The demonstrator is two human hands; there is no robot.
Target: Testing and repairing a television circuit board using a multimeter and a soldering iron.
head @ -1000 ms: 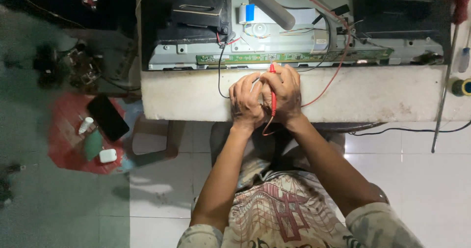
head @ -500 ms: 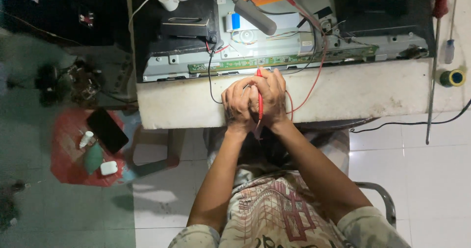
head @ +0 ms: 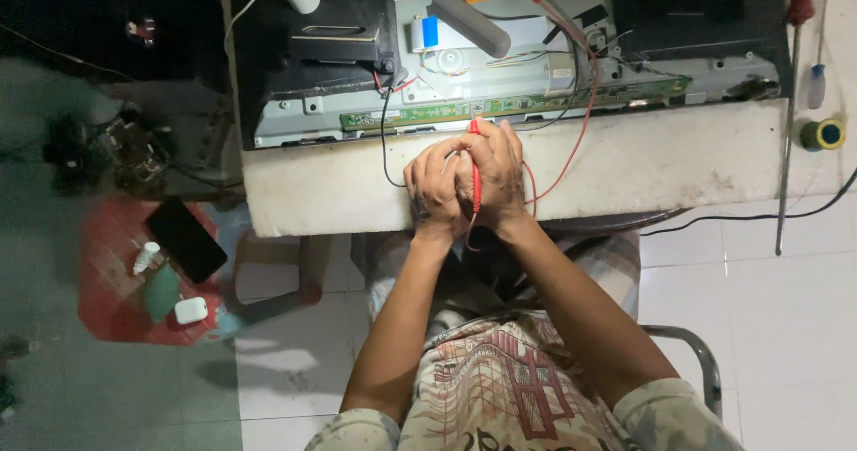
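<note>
Pressing red probe [head: 475, 176] between left hand [head: 435, 186] and right hand [head: 496, 174]

A black phone [head: 186, 238] with a dark rectangular screen lies on the red stool [head: 112, 313] left of the bench [head: 339, 196]. A small white bottle [head: 145, 257] stands at the phone's left, and a small white case [head: 191, 310] lies below it. At the bench's far edge a pale blue rectangular label [head: 429, 31] sits on a white ribbon strip [head: 500, 31].

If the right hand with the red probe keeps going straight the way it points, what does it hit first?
Most likely the long green circuit board strip: the right hand aims the red probe at its near edge, though depth is unclear.
</note>
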